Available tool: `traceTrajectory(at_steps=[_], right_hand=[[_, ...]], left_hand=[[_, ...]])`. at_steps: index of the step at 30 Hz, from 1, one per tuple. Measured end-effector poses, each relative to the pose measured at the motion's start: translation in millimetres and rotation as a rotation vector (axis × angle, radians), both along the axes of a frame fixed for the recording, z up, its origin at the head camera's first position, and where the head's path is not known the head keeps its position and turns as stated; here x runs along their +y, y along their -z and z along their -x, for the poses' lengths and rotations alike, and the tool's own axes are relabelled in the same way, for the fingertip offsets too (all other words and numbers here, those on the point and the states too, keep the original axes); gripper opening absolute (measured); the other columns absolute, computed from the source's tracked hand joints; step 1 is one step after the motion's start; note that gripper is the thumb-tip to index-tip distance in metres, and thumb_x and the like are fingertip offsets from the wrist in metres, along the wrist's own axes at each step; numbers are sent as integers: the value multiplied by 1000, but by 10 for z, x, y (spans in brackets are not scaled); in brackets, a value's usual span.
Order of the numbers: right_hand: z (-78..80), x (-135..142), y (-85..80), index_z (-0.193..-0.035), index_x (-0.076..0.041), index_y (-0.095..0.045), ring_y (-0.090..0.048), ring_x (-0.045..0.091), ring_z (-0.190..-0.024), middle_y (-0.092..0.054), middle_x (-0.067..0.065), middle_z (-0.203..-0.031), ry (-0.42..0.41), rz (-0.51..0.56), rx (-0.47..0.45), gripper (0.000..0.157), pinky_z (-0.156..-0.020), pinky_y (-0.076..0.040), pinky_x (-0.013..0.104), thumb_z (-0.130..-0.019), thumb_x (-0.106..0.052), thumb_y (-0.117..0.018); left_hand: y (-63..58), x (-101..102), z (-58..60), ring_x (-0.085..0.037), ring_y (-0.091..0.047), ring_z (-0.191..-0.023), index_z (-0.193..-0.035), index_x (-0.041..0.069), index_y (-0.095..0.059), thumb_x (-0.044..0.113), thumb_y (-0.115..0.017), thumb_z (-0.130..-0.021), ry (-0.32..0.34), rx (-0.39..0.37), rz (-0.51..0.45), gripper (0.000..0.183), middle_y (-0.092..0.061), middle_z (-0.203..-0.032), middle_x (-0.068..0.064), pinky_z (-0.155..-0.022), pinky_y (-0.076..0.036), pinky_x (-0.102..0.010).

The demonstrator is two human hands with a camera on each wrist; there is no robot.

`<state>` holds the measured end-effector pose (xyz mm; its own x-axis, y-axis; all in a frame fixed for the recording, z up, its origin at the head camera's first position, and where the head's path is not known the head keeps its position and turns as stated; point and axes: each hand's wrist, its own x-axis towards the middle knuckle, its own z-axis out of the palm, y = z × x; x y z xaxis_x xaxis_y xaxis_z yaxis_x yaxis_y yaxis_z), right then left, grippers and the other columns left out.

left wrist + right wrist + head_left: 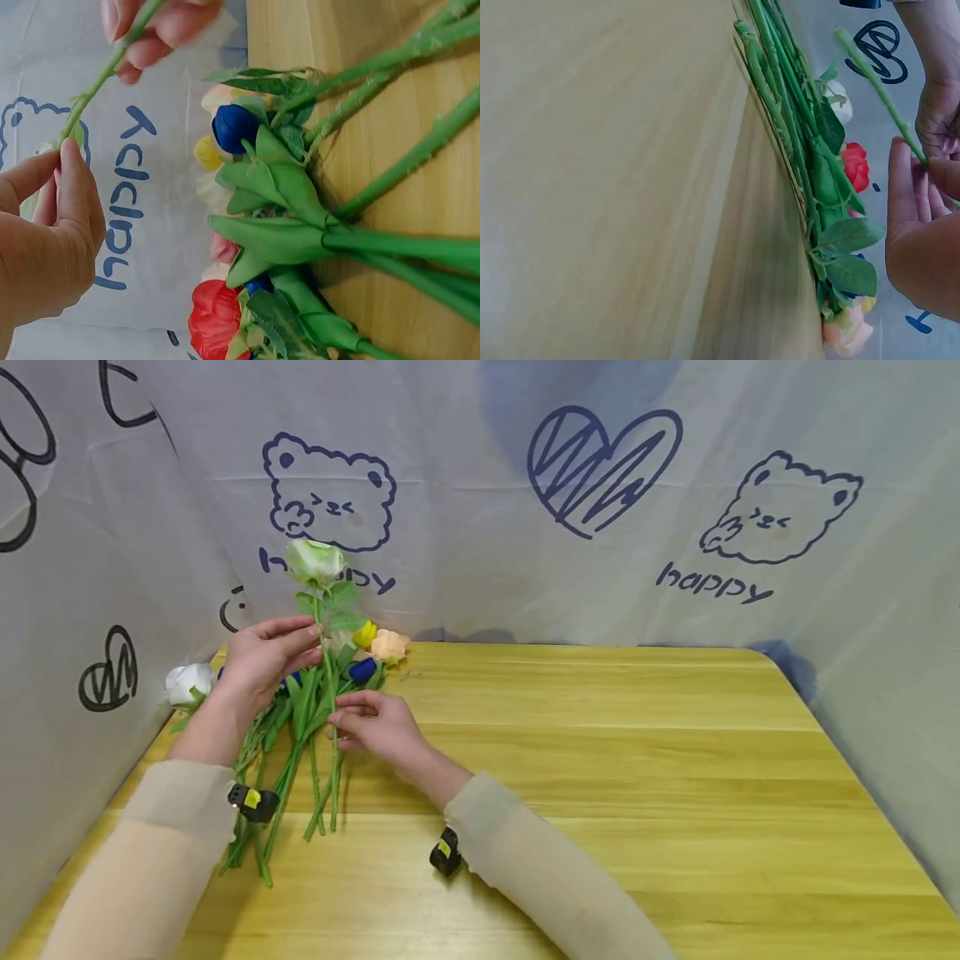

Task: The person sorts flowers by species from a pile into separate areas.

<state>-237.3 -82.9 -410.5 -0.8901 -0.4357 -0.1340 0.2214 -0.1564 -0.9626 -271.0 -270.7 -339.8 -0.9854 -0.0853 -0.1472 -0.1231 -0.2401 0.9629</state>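
A white-green artificial rose (315,561) stands nearly upright above the other flowers, its bloom at the top. My left hand (266,658) pinches its stem just below the leaves. Lower down, my right hand (381,727) pinches the same stem between thumb and fingers. In the left wrist view the left hand (56,225) has thumb and fingertips on the stem (97,84). The right wrist view shows the right hand (922,225) around the stem, whose cut end points up and left. Beneath lies a bunch of flowers with green stems (288,768).
In the bunch are a white rose (189,683), a peach flower (389,645), a yellow bloom (365,633), a blue tulip (363,672) and a red flower (216,319). They lie on the left of the wooden table (600,777). A drawn-on cloth (480,527) hangs behind.
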Motion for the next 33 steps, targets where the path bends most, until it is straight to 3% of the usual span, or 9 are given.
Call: traceTrajectory(at_steps=[8,12,16,20,27,33], right_hand=[[-4,120,-1,-127,6,-67,-75,24,-87,-72,7,-99,-5,-27,5,30,-84,-64,41,-98,-1,-71],[-3,250,-12,-126,6,-67,-75,33,-94,-71,8,-100,3,-41,13,29,-85,-64,44,-98,-1,-71],[14,464,-75,-127,7,-66,-74,37,-96,-70,10,-102,23,-53,29,30,-83,-64,43,-98,0,-71],[36,801,-150,-127,6,-66,-75,25,-86,-70,12,-104,54,-71,51,30,-82,-65,41,-98,1,-70],[46,1603,-213,-129,8,-63,-74,17,-81,-68,8,-103,157,-114,110,33,-76,-65,33,-97,3,-69],[-24,2397,-188,-134,13,-57,-73,12,-84,-67,4,-103,234,-226,179,37,-77,-64,30,-99,2,-66]], left_hand=[[95,119,-32,-11,-72,-91,-128,4,-66,11,-77,-95,-23,53,52,35,-73,-102,4,-81,-62,-23],[123,197,-70,-8,-71,-96,-139,0,-57,10,-75,-96,17,90,94,48,-71,-107,5,-82,-61,-22],[108,278,-115,-10,-70,-101,-142,-1,-55,12,-76,-96,62,161,161,51,-70,-114,4,-85,-61,-23],[97,326,-160,-9,-70,-103,-137,2,-60,14,-74,-98,100,212,277,43,-69,-118,0,-86,-61,-23],[161,308,-244,-3,-70,-97,-137,0,-62,26,-72,-101,196,206,644,46,-70,-121,-4,-82,-60,-18],[262,259,-299,-18,-70,-102,-131,-1,-66,22,-71,-102,312,198,810,38,-71,-125,-18,-80,-60,-23]])
